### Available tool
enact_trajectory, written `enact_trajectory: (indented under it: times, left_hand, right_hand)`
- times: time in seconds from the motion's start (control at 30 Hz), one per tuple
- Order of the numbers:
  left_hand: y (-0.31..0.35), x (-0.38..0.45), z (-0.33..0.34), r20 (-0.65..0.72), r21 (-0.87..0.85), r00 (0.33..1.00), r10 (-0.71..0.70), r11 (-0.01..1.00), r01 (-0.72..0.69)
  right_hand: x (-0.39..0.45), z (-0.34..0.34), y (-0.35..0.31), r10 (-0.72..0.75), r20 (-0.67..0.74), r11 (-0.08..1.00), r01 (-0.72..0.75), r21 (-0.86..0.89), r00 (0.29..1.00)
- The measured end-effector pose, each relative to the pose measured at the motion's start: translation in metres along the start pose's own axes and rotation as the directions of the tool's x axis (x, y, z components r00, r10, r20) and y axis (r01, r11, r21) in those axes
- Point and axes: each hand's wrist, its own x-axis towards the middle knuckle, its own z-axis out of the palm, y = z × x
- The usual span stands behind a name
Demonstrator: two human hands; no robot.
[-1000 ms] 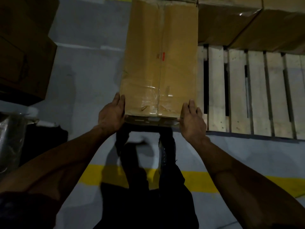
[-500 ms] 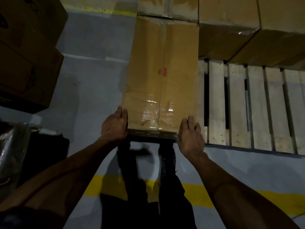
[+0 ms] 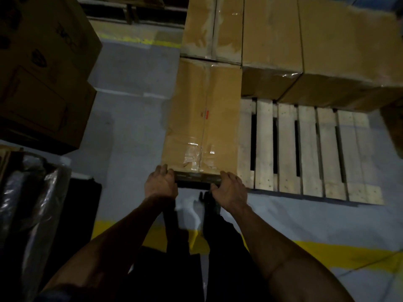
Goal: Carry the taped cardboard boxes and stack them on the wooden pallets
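Both bare forearms reach up from the frame's bottom; left hand (image 3: 161, 184) and right hand (image 3: 229, 188) curl at mid-frame, backs upward.

view: head cam only, so I've no 2nd view to overlap
aim: fwd + steeply down, over both forearms
range: hands close, floor (image 3: 135, 131) below
frame: wide-angle, pallet (image 3: 309, 149) right, box stack (image 3: 43, 73) left

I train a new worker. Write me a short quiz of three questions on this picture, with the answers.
1. True or false: both hands grip the near end of the long box.
2. What lies right of that box: A) bare pallet slats, B) a trolley?
3. Fill in: the floor stripe near the person's legs is ____.

Key
1. True: left hand and right hand hold its near corners.
2. A: pallet.
3. Yellow: stripe.
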Motion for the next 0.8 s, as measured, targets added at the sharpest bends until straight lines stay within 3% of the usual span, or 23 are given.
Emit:
enact_trajectory:
  times: [0.27, 0.57, 0.8]
  left_hand:
    - [0.001, -0.122, -0.049, -0.045, -0.084, 0.998, 0.040, 0.996, -0.043]
    - [0.017, -0.217, -0.101, -0.073, -0.030, 0.979, 0.188, 0.981, -0.191]
    - [0.056, -0.232, -0.119, -0.111, -0.011, 0.973, 0.202, 0.979, -0.205]
  right_hand:
    - [-0.130, -0.023, 0.001, 0.064, -0.060, 0.968, -0.048, 0.245, 0.996]
    - [-0.227, -0.063, 0.021, 0.093, -0.087, 0.953, -0.063, 0.297, 0.992]
    - [-0.244, -0.094, 0.059, 0.097, -0.103, 0.949, -0.061, 0.311, 0.990]
